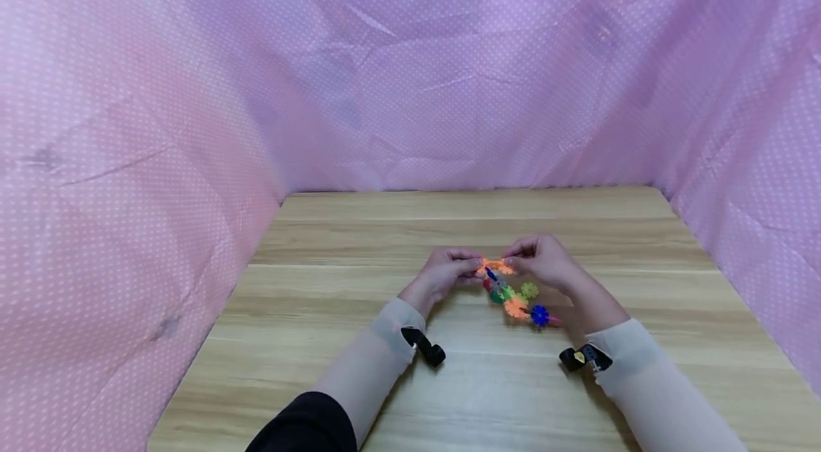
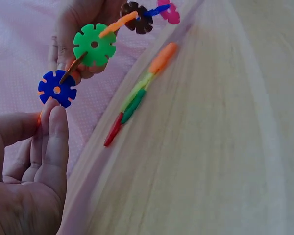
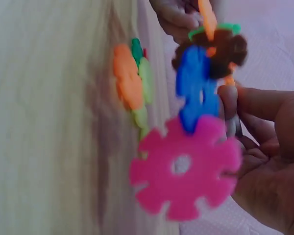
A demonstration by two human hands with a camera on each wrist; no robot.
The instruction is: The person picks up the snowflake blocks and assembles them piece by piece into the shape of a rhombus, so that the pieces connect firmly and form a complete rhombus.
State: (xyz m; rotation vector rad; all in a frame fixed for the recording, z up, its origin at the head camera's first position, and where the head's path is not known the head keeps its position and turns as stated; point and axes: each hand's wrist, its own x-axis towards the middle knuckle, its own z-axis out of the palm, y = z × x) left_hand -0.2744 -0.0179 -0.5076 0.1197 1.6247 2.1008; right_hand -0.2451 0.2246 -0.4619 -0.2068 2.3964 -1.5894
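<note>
Between my two hands hangs a chain of notched plastic snowflake discs. My left hand (image 1: pixel 445 272) pinches an orange piece at one end, close to a blue disc (image 2: pixel 51 93). From there the chain runs through a green disc (image 2: pixel 106 49), an orange piece and a brown disc (image 2: pixel 142 23) to a blue piece (image 3: pixel 190 83) and a pink disc (image 3: pixel 201 191). Opposite, my right hand (image 1: pixel 550 263) pinches orange edges (image 1: pixel 503 266) with thumb and finger; its grip is partly hidden behind the discs in the right wrist view.
Below the hands, a joined row of orange, yellow-green, green and red discs (image 2: pixel 132 105) shows against the wooden table (image 1: pixel 474 395). Pink dotted cloth (image 1: pixel 449 81) hangs behind and at the sides of the table. A black wrist camera (image 1: pixel 426 348) sits on the left sleeve.
</note>
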